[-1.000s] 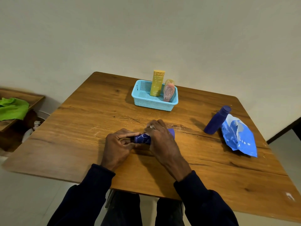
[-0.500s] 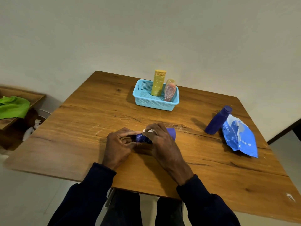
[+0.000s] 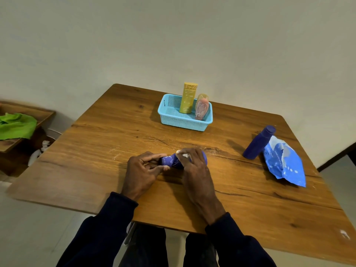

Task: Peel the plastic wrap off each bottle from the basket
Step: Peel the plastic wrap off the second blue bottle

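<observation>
- a person's left hand (image 3: 143, 170) and right hand (image 3: 194, 166) close their fingers (image 3: 154, 158) around a wrapped purple bottle (image 3: 172, 161) lying on its side on the wooden tabletop (image 3: 96, 151).
- behind them, a blue basket (image 3: 183, 123) holds a yellow bottle (image 3: 187, 98) and a pink bottle (image 3: 201, 106), both upright.
- at right, a dark blue bottle (image 3: 259, 143) leans beside a blue pouch (image 3: 283, 162).

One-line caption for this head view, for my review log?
Both hands, left hand and right hand, hold a wrapped purple bottle on the table; two wrapped bottles stand in the basket.
</observation>
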